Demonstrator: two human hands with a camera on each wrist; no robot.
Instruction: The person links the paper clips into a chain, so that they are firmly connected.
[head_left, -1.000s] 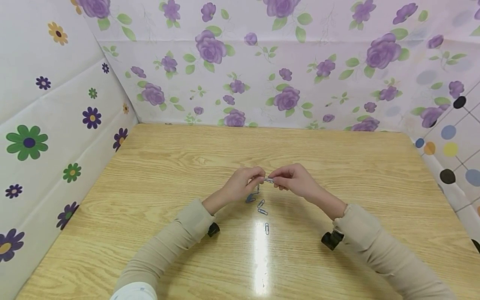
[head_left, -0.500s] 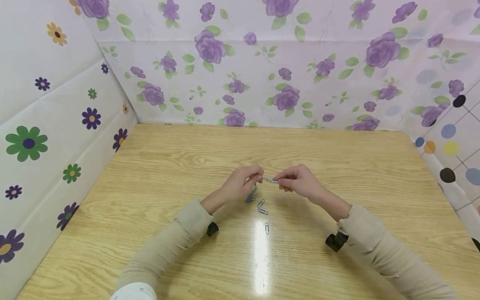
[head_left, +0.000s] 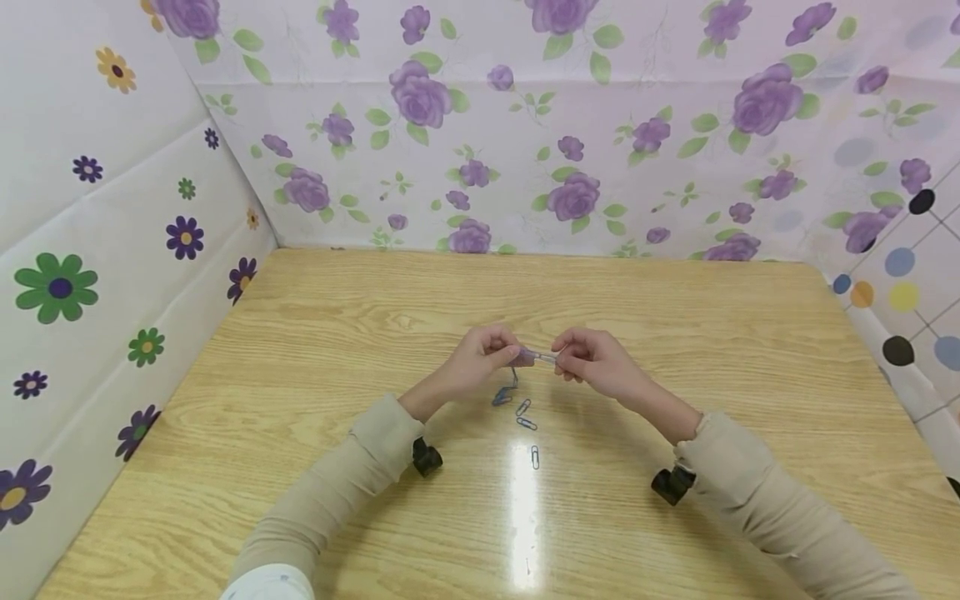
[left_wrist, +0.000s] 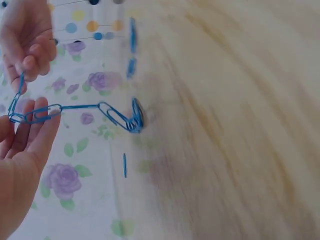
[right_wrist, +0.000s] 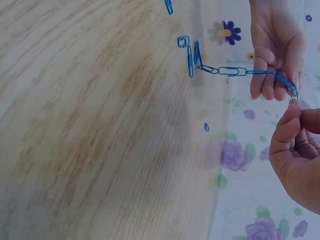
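Note:
A chain of linked blue paper clips runs from my hands down to the wooden table. My left hand holds it near the upper end, thumb on top, with the fingers lying beneath the clips. Thumb and fingertips of my right hand pinch the end paper clip, just to the right of the left hand. The chain's lower part rests bunched on the tabletop. Nearby lie loose blue paper clips, one beside the bunch, another just below it and one closer to me.
The wooden table stretches around both hands, with a bright glare strip near its front. Flower-patterned sheets rise along the back and left side. A dotted sheet stands at the right.
The hands have drawn slightly apart, the right one shifting to the right, with clips now showing between them. The left hand's fingers have extended under the chain. The loose paper clips stay put.

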